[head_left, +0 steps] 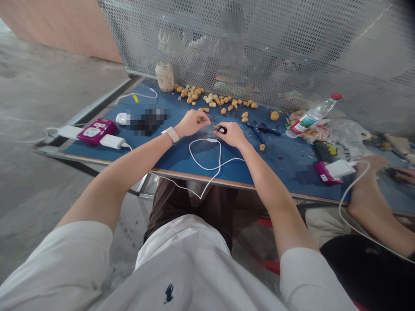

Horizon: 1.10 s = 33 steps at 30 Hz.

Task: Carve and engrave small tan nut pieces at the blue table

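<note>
Head view: blue worktable (pixel 233 170) below perforated metal screen (pixel 259 47). 1 plastic bottle (pixel 314 115) at 2 o'clock, 1 jar (pixel 164 77) at 11. Approx 50 small tan round fruits (pixel 210 100) at 12 from hands. L hand (pixel 189 123) pinched shut on small brown bit (pixel 199 119); R hand (pixel 231 134) closed on small black item (pixel 222 130), both mid-table.

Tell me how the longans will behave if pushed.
The longans look round and loose on the flat blue table, so they would likely roll. Each looks small and probably light. Their dry-looking tan skins may crack under a hard pinch.
</note>
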Motion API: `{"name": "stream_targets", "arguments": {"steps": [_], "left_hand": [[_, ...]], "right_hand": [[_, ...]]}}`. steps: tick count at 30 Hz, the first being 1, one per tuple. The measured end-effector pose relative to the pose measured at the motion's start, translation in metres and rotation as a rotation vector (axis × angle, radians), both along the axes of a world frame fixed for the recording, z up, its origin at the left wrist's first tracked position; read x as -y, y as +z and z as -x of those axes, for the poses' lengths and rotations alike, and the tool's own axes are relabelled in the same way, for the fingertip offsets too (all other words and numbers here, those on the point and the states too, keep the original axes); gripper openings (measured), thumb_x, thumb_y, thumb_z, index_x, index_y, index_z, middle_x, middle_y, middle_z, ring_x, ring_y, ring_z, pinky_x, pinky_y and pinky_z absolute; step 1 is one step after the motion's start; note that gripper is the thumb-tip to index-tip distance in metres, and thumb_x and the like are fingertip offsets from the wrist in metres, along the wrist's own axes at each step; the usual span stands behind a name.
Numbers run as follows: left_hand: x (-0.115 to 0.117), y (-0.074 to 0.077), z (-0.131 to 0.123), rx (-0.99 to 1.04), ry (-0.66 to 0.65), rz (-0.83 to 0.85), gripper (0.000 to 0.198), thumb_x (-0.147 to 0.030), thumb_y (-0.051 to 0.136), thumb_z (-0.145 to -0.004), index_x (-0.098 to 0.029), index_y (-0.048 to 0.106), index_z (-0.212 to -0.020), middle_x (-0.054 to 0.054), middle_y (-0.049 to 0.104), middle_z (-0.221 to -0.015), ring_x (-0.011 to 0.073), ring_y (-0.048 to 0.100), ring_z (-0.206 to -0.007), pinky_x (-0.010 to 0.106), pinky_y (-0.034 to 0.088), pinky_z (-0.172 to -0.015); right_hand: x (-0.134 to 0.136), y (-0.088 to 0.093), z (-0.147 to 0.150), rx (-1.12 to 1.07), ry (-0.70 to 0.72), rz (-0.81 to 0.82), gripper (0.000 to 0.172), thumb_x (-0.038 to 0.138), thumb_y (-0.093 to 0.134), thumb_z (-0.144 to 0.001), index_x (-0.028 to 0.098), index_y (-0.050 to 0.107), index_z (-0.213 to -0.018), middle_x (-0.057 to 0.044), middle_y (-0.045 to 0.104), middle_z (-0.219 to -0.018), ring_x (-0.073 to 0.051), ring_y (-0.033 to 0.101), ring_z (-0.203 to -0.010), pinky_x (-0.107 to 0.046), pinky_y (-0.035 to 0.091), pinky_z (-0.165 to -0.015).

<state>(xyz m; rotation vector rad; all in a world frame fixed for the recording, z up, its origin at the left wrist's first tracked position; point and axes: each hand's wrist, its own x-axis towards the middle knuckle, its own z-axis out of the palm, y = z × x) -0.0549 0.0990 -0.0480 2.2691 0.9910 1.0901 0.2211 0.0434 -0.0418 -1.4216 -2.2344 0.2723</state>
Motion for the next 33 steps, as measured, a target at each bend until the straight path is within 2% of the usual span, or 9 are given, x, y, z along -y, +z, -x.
{"name": "stream_targets", "arguments": {"steps": [5,11,16,20,25,29,33], "left_hand": [[-0.0016,-0.0033,-0.0017,0.04,-0.001,0.029,0.027,-0.045,0.09,-0.103,-0.019,0.093,-0.095,0.01,0.094,-0.101,0.0231,0.078,-0.091,0.04,0.064,-0.093],[0.0003,-0.0029,-0.0023,0.046,-0.001,0.068,0.036,-0.051,0.088,-0.104,-0.021,0.083,-0.084,0.005,0.08,-0.079,0.0184,0.061,-0.075,0.037,0.053,-0.076],[0.002,-0.0037,-0.0036,0.025,0.0,0.085,0.039,-0.052,0.083,-0.107,-0.021,0.084,-0.083,0.006,0.08,-0.078,0.0189,0.062,-0.073,0.039,0.055,-0.078],[0.0003,-0.0043,-0.0031,0.039,-0.004,0.069,0.036,-0.05,0.087,-0.105,-0.021,0.084,-0.083,0.007,0.082,-0.08,0.019,0.063,-0.075,0.038,0.056,-0.077],[0.0,-0.0031,-0.0021,0.069,-0.038,0.069,0.033,-0.05,0.092,-0.101,-0.021,0.084,-0.088,0.01,0.089,-0.092,0.0223,0.074,-0.087,0.04,0.066,-0.089],[0.0014,-0.0021,-0.002,0.068,-0.048,0.082,0.036,-0.053,0.091,-0.101,-0.021,0.084,-0.088,0.009,0.088,-0.091,0.0223,0.075,-0.088,0.04,0.066,-0.092],[0.002,-0.0015,-0.0022,0.063,-0.046,0.082,0.032,-0.048,0.09,-0.101,-0.019,0.087,-0.089,0.009,0.09,-0.094,0.0214,0.075,-0.089,0.039,0.066,-0.094]], "right_hand": [[0.0016,0.0012,0.002,0.002,-0.012,-0.013,0.023,0.041,0.087,-0.113,0.029,0.099,-0.127,-0.01,0.101,-0.13,-0.04,0.093,-0.127,-0.048,0.067,-0.111],[0.003,0.0028,0.0047,0.025,-0.036,-0.016,0.025,0.037,0.086,-0.113,0.026,0.099,-0.131,-0.013,0.1,-0.134,-0.041,0.093,-0.131,-0.048,0.066,-0.112],[0.0059,0.0046,0.006,0.043,-0.06,-0.012,0.024,0.037,0.087,-0.113,0.027,0.099,-0.131,-0.013,0.1,-0.137,-0.044,0.092,-0.133,-0.05,0.066,-0.11],[0.006,0.0043,0.0069,0.044,-0.062,-0.002,0.022,0.039,0.086,-0.114,0.029,0.099,-0.129,-0.013,0.1,-0.135,-0.044,0.091,-0.132,-0.05,0.066,-0.111],[0.0048,0.003,0.008,0.042,-0.037,0.009,0.02,0.04,0.085,-0.115,0.029,0.098,-0.127,-0.012,0.1,-0.133,-0.042,0.091,-0.13,-0.049,0.065,-0.109],[0.0042,0.0022,0.0076,0.051,-0.043,0.009,0.021,0.04,0.085,-0.115,0.028,0.098,-0.127,-0.013,0.1,-0.133,-0.042,0.091,-0.131,-0.048,0.065,-0.109],[0.0039,0.0015,0.0079,0.054,-0.035,0.012,0.022,0.038,0.084,-0.116,0.027,0.098,-0.129,-0.013,0.1,-0.135,-0.042,0.091,-0.132,-0.048,0.064,-0.109]]}}
